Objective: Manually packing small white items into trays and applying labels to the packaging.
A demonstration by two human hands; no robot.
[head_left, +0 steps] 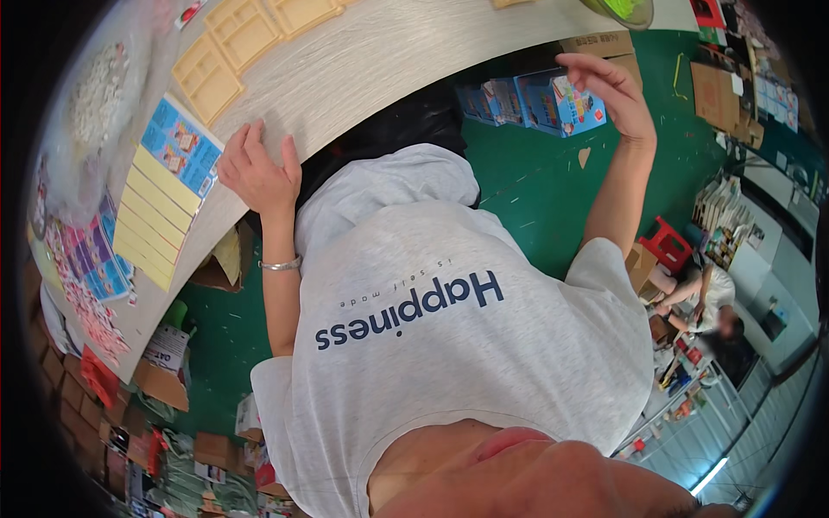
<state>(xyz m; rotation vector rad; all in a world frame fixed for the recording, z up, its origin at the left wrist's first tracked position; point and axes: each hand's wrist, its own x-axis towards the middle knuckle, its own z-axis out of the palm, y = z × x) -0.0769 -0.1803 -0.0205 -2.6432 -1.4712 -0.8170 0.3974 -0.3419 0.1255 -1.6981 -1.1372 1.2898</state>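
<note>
My left hand [259, 168] is at the table's near edge, its fingers spread and holding nothing. Beside it lies a sheet of card [168, 186], blue and printed at one end with yellow strips along the rest. Just beyond the fingers are beige compartment trays [210, 79], set side by side with their sections facing up. My right hand [615, 93] is raised off to the right, beyond the table edge. Its fingers are stretched out, slightly bent, with nothing in them. Below that hand, blue printed boxes [561, 105] stand low down by the green floor.
A clear plastic bag of small white pieces [99, 95] lies at the table's left, near scattered pink and white bits [86, 293]. A green bowl [635, 10] sits at the far right edge. Cardboard boxes [717, 93], a red stool [665, 244] and another person [712, 293] are to the right.
</note>
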